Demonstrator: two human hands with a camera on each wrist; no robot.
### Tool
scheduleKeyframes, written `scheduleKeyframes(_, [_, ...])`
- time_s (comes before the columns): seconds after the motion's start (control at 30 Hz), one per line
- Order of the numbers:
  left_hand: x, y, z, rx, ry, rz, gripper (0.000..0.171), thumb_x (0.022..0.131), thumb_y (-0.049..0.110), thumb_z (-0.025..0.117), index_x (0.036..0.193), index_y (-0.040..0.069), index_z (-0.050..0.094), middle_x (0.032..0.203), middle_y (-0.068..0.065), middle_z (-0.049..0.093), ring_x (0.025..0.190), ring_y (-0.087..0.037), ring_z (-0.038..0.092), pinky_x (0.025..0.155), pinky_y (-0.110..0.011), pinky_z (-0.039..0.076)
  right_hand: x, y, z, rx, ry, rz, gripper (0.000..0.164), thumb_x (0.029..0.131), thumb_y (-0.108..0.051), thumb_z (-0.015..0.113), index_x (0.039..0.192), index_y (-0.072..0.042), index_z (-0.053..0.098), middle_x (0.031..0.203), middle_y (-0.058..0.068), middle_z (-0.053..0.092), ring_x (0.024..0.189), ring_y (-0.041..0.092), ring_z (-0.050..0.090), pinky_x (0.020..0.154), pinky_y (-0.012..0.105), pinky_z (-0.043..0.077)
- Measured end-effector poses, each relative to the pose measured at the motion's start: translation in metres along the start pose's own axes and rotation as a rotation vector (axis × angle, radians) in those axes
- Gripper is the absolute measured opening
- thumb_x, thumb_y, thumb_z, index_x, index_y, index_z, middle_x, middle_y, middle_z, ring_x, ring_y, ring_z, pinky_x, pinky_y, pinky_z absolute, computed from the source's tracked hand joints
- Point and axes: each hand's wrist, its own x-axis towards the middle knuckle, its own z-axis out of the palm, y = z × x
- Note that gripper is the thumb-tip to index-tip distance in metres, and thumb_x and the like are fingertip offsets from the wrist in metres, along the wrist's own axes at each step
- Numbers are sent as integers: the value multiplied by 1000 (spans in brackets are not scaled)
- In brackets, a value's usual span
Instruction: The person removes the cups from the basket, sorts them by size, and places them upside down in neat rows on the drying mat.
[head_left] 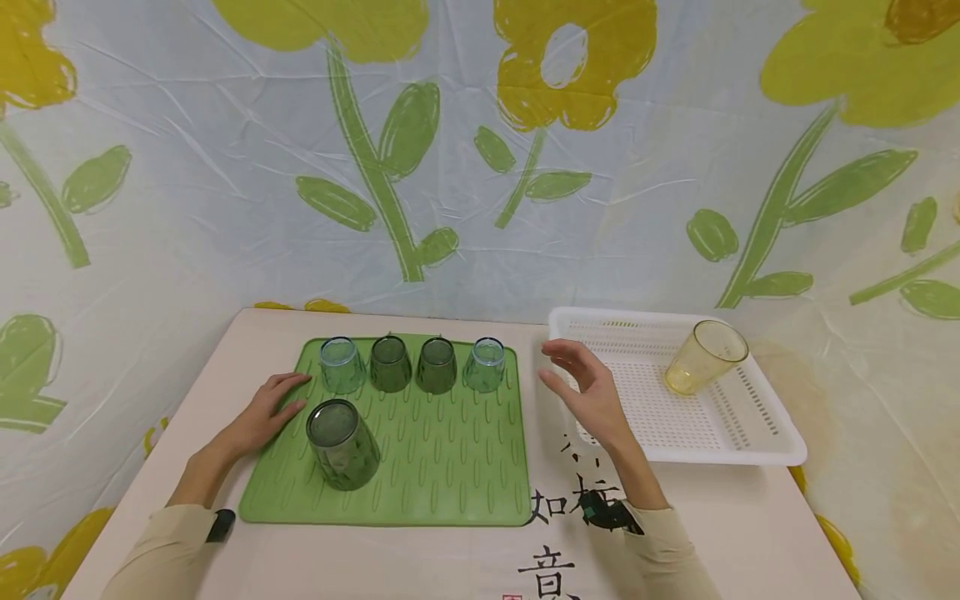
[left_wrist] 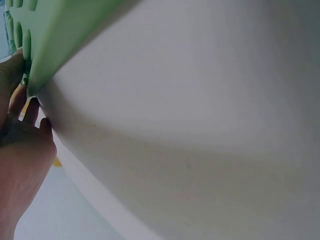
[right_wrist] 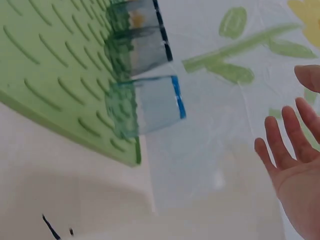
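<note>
On a green ribbed drying mat (head_left: 450, 467), a row of small glasses stands along the back: a blue-tinted glass (head_left: 342, 367) at each end and two dark grey glasses (head_left: 390, 364) between. A larger dark glass (head_left: 343, 446) stands nearer the front left. My left hand (head_left: 262, 414) rests at the mat's left edge; in the left wrist view its fingers (left_wrist: 19, 62) touch the rim. My right hand (head_left: 588, 392) is raised between the mat and a white basket (head_left: 675, 454), fingers spread and holding nothing. A yellow glass (head_left: 705, 358) leans inside the basket.
The pale tabletop (head_left: 420, 562) carries black brushed characters (head_left: 551, 575) near the front middle. Behind the table hangs a cloth (head_left: 480, 275) printed with yellow flowers, close to the back of the mat and basket.
</note>
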Motion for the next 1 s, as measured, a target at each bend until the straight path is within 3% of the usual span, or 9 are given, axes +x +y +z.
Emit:
scheduleKeyframes(0.17, [0,1,-1,-1,-5,-6,42,97,-6,64,135,-15,51,136,-40,43,125,-60,39,97,-75,34,1,-1,-20,-4,62,-22,35,94,11,67,128,9,60,127,25,60,123,27,59,111,36,45])
scheduleKeyframes(0.47, [0,3,-2,-4,-10,-11,42,97,-6,64,135,-15,51,136,-40,43,125,-61,38,97,-76,33,2,-1,-53,-51,176,-62,33,92,15,67,124,13,61,119,6,66,115,24,62,106,32,49])
scheduleKeyframes(0.63, [0,6,-3,-9,-17,-16,41,97,-6,64,136,-15,50,136,-40,43,126,-60,38,97,-76,33,1,-4,-71,-70,235,-63,32,93,15,66,124,14,60,117,3,66,112,22,62,101,27,49])
scheduleKeyframes(0.83, [0,6,-3,-15,-22,-29,41,98,-6,63,136,-15,50,136,-39,42,126,-60,37,98,-77,33,1,-7,-89,-125,327,-23,30,92,13,67,122,13,61,115,6,67,111,20,63,99,23,49])
scheduleKeyframes(1.0, [1,5,-4,-16,-33,-51,42,98,-6,62,137,-14,50,138,-39,41,128,-59,37,100,-76,31,-1,-8,-104,-257,412,58,30,94,4,71,123,4,65,117,6,65,113,15,61,101,21,48])
